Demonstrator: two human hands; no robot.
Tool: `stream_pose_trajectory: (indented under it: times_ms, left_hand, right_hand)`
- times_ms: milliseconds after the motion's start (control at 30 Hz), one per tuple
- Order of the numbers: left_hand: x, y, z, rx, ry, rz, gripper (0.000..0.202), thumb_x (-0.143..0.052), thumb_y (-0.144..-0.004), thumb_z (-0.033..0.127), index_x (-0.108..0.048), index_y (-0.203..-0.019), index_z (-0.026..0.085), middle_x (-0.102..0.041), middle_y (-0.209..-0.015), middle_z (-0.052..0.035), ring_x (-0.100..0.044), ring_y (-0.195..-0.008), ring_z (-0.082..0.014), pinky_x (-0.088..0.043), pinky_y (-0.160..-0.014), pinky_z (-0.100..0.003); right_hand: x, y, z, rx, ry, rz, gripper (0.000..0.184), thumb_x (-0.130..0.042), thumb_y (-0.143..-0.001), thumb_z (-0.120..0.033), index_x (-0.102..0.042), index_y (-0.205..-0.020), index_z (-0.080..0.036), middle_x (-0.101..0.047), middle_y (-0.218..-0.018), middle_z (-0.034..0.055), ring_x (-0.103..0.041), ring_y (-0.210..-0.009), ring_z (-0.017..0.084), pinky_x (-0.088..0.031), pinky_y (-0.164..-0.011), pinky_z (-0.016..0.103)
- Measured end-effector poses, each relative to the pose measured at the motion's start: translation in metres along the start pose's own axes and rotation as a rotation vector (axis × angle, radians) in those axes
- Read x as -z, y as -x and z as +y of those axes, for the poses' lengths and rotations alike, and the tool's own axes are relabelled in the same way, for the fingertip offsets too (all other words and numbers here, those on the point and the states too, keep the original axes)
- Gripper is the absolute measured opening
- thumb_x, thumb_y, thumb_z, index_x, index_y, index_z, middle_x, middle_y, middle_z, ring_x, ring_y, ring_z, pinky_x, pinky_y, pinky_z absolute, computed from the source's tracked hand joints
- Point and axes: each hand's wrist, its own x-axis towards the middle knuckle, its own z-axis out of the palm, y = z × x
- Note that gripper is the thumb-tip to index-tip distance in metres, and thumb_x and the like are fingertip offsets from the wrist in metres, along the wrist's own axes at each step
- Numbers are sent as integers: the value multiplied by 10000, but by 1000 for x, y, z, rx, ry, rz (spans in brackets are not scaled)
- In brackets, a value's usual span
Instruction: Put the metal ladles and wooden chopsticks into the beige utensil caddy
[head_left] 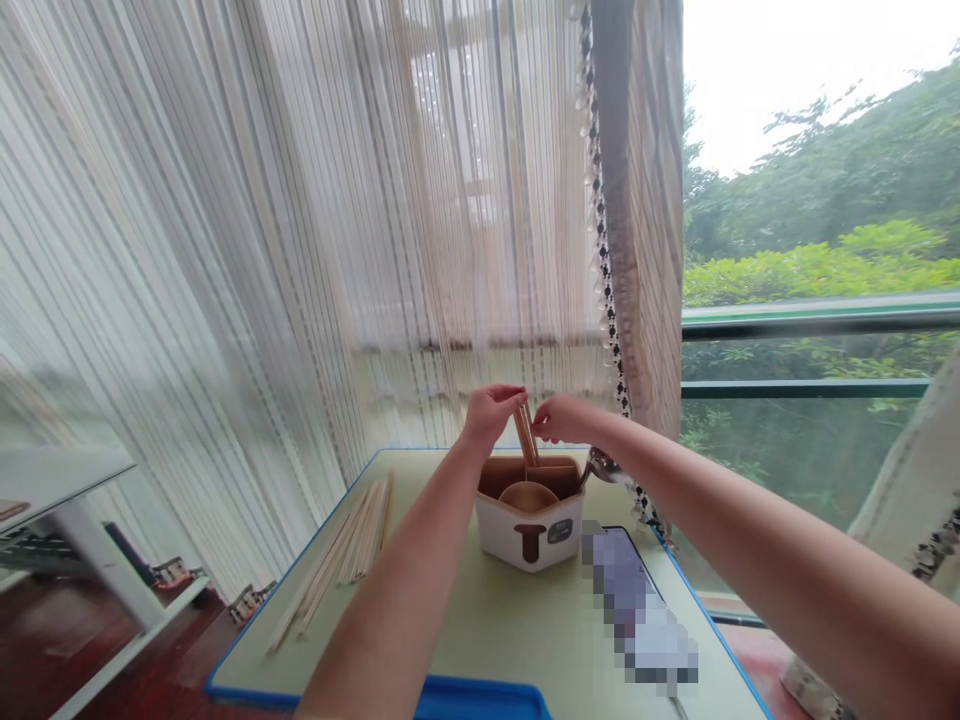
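Note:
A white holder (529,535) with a brown rim and several compartments stands near the far side of a pale green table (510,620). Above it, my left hand (489,413) is closed round the tops of a few wooden chopsticks (527,440) that stand upright in a back compartment. My right hand (556,418) pinches the same chopstick tops from the right. Several more chopsticks (346,545) lie loose in a row on the table's left side.
The table has a blue edge (247,690). A blurred-out flat object (637,605) lies to the right of the holder. Sheer striped curtains (300,250) hang close behind the table, a window with a green rail (817,320) at right. A white shelf (67,480) stands at left.

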Motion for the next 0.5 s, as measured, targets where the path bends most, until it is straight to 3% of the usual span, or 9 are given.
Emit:
stream_pose_trajectory:
  times_ms: [167, 333, 500]
  left_hand:
    - [0, 1, -7, -20, -44, 41, 226, -713, -623, 286, -690, -798, 145, -693, -762, -74, -633, -710, -160, -492, -708, -311]
    - [2, 8, -6, -60, -201, -20, 226, -702, -635, 307, -694, -787, 140, -692, -746, -79, -632, -695, -173, -493, -682, -320]
    - [10, 15, 2, -155, -341, 36, 200, -647, -693, 323, -702, -801, 164, -697, -768, -71, -639, -718, -179, -492, -701, -329]
  right_hand:
    - [-4, 0, -10, -33, 59, 179, 174, -626, -704, -280, -703, -836, -197, -686, -793, 56, -622, -750, 173, -416, -623, 221]
    - [-11, 3, -12, -76, 50, 209, 162, -620, -717, -267, -704, -829, -186, -685, -782, 70, -619, -717, 162, -413, -606, 215]
    - [-23, 7, -15, -111, 42, 206, 158, -597, -724, -233, -712, -802, -158, -685, -774, 105, -619, -736, 188, -418, -625, 238]
